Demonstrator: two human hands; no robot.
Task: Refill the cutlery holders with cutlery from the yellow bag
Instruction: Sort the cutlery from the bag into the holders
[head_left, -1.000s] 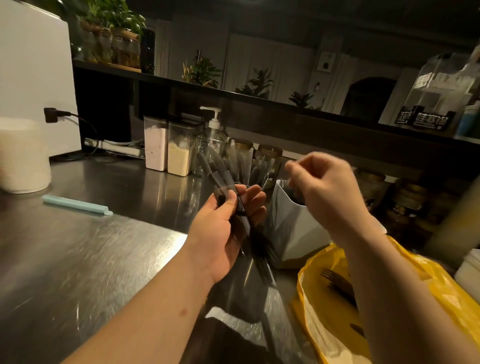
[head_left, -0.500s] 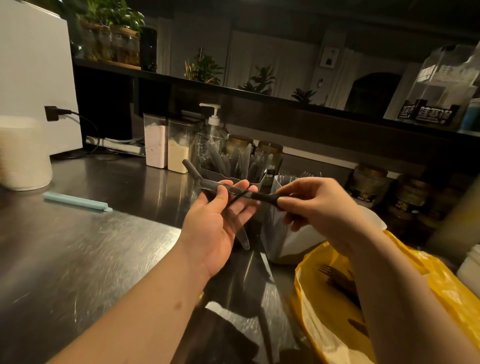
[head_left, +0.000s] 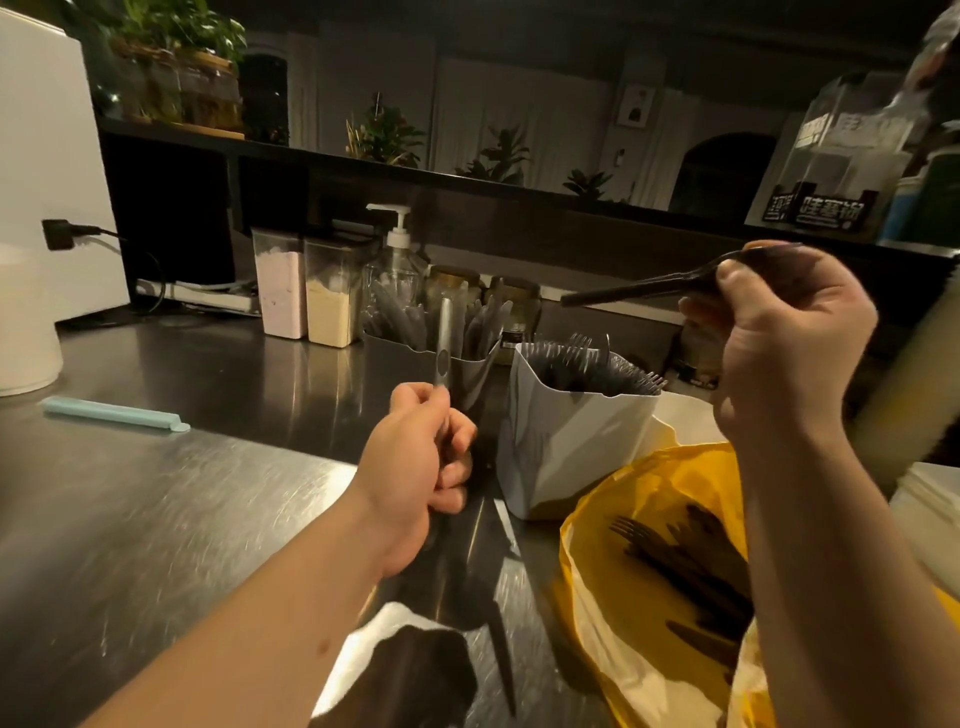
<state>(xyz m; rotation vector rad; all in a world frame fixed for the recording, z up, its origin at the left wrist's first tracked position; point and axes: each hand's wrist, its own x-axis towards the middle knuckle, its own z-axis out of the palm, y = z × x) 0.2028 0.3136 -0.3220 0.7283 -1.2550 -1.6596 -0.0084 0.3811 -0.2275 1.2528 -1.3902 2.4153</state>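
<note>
Left hand (head_left: 415, 467) was closed around a grey cutlery handle (head_left: 443, 343), fingers curled, the handle standing upright above the fist, its lower end hidden in the hand. Right hand (head_left: 779, 343) was raised, its fingers clenched on the head end of a black plastic utensil (head_left: 639, 288); the handle pointed left and slightly down. Which kind of utensil could not be told, the head being covered.

The white holder (head_left: 571, 441) stood on the steel counter (head_left: 156, 493) between the two hands, filled with forks, tines up. A second, grey holder (head_left: 400, 353) stood behind and to its left, holding wrapped cutlery. The yellow bag (head_left: 613, 545) lay open just beside the white holder, under the right forearm, with dark forks (head_left: 675, 561) inside.

A pale blue strip (head_left: 114, 413) lay on the counter, well apart to the left.
</note>
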